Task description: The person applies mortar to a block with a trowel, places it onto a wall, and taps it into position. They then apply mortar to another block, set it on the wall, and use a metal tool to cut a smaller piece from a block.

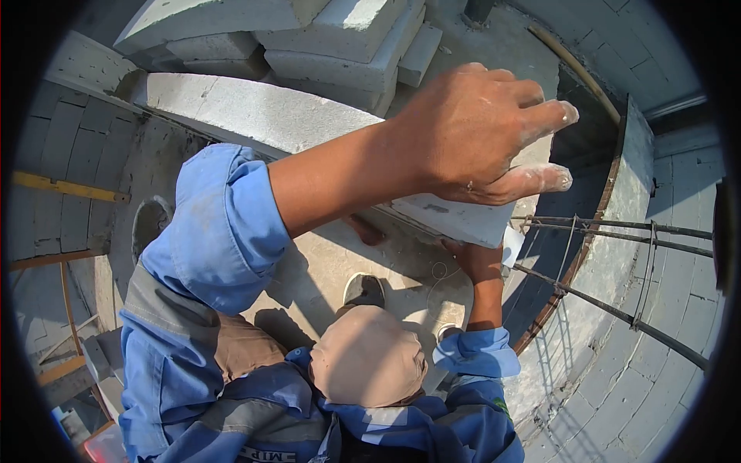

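A long pale concrete block (262, 108) runs from the upper left towards the middle, passing beneath my left forearm. Its right part (455, 218) shows below my left hand (494, 135). That hand is open over this end, thumb and forefinger spread apart and dusted white at the tips, the other fingers bent. Against the block's near lower edge is my right hand (465, 253), reaching up from below; its fingers are hidden by the block. A small white piece (512, 245) shows beside my right wrist.
More pale blocks (332, 62) are stacked behind. On the right, steel bars (617, 309) tied with wire jut out beside a rough concrete edge (629, 201) and a grey block wall (679, 316). My shoe (363, 290) rests on the dusty floor. A yellow bar (69, 187) sticks out at left.
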### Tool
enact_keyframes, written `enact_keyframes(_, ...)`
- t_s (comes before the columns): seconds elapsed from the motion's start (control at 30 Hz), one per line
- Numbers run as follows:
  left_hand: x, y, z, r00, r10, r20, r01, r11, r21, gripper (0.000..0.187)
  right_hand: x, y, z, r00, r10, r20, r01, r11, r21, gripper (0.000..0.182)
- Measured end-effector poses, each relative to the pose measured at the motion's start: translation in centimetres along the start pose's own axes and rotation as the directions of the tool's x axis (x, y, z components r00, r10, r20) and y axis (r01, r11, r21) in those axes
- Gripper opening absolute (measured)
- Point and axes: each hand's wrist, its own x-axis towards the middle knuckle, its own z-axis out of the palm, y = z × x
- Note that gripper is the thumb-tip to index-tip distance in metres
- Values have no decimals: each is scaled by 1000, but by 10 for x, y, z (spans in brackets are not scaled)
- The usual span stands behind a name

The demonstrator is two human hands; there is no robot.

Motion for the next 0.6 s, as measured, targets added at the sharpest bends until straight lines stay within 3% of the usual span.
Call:
enact_keyframes(0.03, -2, -10, -18, 998, -44, -45, 41, 997, -72, 59, -5, -10, -7, 1000, -19, 5, 19, 1000, 0, 78)
enact_keyframes(0.07, -10, -18, -36, 992, -89, -90, 76, 987, -141, 59, -10, -22, -18, 994, 52, -92, -53, 999, -9, 83)
enact_keyframes(0.13, -41, -33, -69, 984, -146, -98, 141, 988, -61, 59, -22, -29, -16, 955, 195, -225, -193, 981, 28, 101)
enact_keyframes(0.23, -105, -50, -106, 971, -213, -112, 216, 976, 18, 59, -65, -29, 20, 910, 116, -397, -201, 963, -180, 105)
enact_keyframes(0.3, -154, -48, -129, 953, -292, -80, 295, 955, 28, 59, -90, -67, 8, 944, 233, -235, -267, 956, -124, 100)
enact_keyframes(0.33, -175, -43, -142, 946, -307, -102, 314, 948, 58, 59, -108, -65, 23, 963, 183, -198, -220, 958, -183, 99)
enact_keyframes(0.37, -195, -36, -155, 929, -367, -55, 371, 919, 133, 61, -125, -64, 30, 976, 220, -8, -219, 967, -132, 92)
enact_keyframes(0.4, -213, -27, -166, 902, -432, -11, 425, 882, 202, 64, -132, -75, 33, 985, 170, 16, -170, 981, 90, 90)
enact_keyframes(0.43, -231, -17, -176, 891, -453, -34, 449, 866, 219, 64, -146, -59, 66, 998, -16, -60, 22, 995, 95, 65)
enact_keyframes(0.47, -248, -6, -186, 832, -544, 114, 504, 825, 256, 65, -136, -62, 67, 997, -55, -51, 59, 994, 92, 65)
enact_keyframes(0.53, -284, 18, -203, 623, -682, 382, 574, 731, 370, 68, -110, -75, 68, 998, -57, 4, 54, 974, 219, 56)
enact_keyframes(0.6, -325, 44, -219, 307, -719, 624, 579, 662, 477, 70, -82, -103, 71, 991, -85, 101, 46, 939, 341, 48)
